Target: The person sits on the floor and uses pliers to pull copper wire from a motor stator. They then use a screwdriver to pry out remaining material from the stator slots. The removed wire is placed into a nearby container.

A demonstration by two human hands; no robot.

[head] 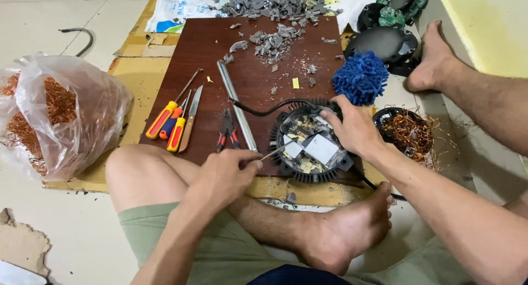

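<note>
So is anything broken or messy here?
Yes. Grey broken bits lie scattered over the wooden board, and the round black device is opened up, its insides showing, between the left hand and right hand.

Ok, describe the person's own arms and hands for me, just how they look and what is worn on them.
Both arms are bare from the hands up to where they leave the picture: no sleeves show. The left hand and the right hand wear no gloves, and no rings, watch or wristband can be seen. Fingernails are short. Nothing is wrapped or taped on either forearm.
</note>
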